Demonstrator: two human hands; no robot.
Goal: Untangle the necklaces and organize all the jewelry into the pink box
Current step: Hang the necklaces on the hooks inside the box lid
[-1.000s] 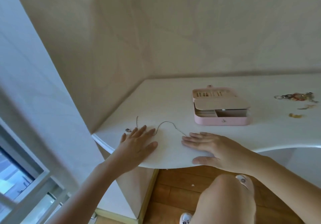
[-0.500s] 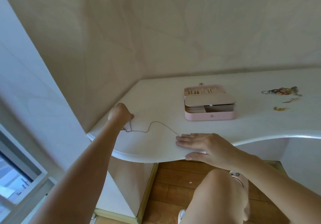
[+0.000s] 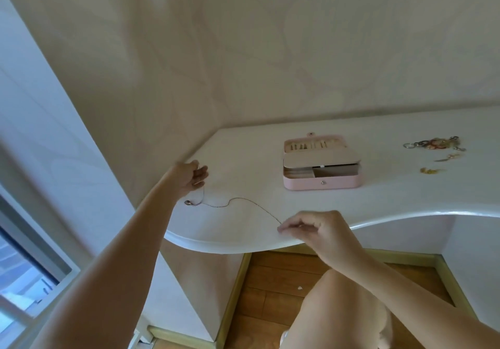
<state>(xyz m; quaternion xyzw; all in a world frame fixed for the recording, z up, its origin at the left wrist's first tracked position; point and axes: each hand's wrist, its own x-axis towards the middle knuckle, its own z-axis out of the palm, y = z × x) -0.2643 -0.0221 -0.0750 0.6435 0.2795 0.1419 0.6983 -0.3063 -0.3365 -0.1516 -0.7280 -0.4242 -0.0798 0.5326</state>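
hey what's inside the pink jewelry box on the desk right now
The pink box stands open, its beige flap covering most of the lower tray. Under its edge, beige dividers show, and the lid behind holds slots. Any jewelry in the tray is hidden or too small to tell.

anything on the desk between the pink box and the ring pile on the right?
Head view: nothing. Bare white desktop separates the open pink rectangular jewelry box from the pile of coloured rings.
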